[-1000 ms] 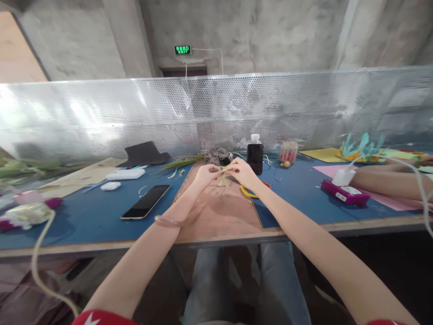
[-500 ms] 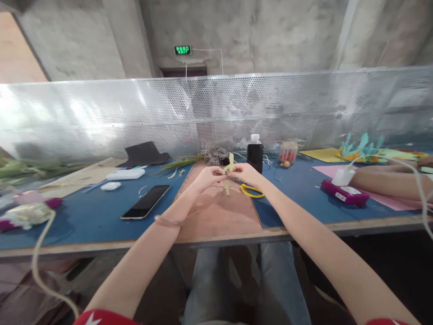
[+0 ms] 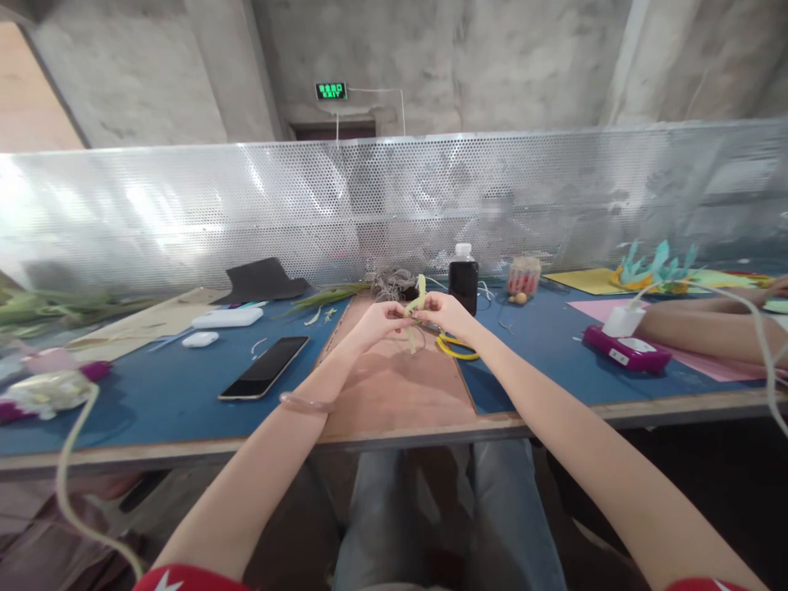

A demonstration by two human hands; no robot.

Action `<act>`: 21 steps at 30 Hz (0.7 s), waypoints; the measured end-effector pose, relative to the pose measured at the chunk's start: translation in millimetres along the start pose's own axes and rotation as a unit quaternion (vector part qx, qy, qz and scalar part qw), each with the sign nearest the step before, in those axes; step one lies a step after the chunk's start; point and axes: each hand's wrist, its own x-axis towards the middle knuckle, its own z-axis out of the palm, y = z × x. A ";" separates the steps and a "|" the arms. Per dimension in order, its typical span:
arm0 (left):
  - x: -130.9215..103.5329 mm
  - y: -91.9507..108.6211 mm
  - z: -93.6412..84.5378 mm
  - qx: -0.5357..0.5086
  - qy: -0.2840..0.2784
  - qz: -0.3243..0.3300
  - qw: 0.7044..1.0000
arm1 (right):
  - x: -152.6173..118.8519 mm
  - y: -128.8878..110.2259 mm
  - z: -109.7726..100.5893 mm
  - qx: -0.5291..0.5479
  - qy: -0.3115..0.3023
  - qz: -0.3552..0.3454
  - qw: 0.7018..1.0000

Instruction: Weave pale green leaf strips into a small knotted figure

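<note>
Both hands meet above a brown board [image 3: 394, 402] at the middle of the table. My left hand [image 3: 385, 318] pinches one side of a pale green leaf strip [image 3: 421, 287]. My right hand [image 3: 448, 313] pinches the same strip from the other side. One end of the strip stands up between the fingers, and another end hangs below them. The fingertips partly cover its middle. Yellow-handled scissors [image 3: 456, 348] lie just beneath my right hand, their blades partly hidden. A bundle of grey string [image 3: 394, 284] lies behind the hands.
A phone [image 3: 266, 368] and white cases lie on the left. Behind my right hand stands a dark bottle [image 3: 463, 283], with a clear tub [image 3: 524, 277] beside it. At right are a purple power strip [image 3: 626, 349] and another person's arm [image 3: 707, 330]. A perforated metal screen [image 3: 406, 197] closes the back.
The upright end of the leaf strip has shifted slightly and now looks narrower and more curved. My right fingers have moved a little; both hands keep their pinch.
</note>
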 end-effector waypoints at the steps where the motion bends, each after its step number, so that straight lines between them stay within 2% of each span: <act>1: -0.2 0.4 0.3 0.001 0.000 0.001 1.000 | 0.1 0.1 0.1 0.005 -0.001 -0.001 1.000; 9: -1.1 5.2 1.2 0.009 -0.002 0.034 0.999 | 1.0 5.6 1.3 0.001 -0.013 -0.008 1.000; 18: -1.2 1.4 0.8 0.018 -0.014 0.038 0.999 | 2.0 -0.7 3.7 -0.030 0.044 -0.020 0.998; 21: -1.4 -0.5 0.0 0.020 -0.020 0.033 0.999 | 1.8 -1.8 2.2 -0.056 0.043 -0.028 0.997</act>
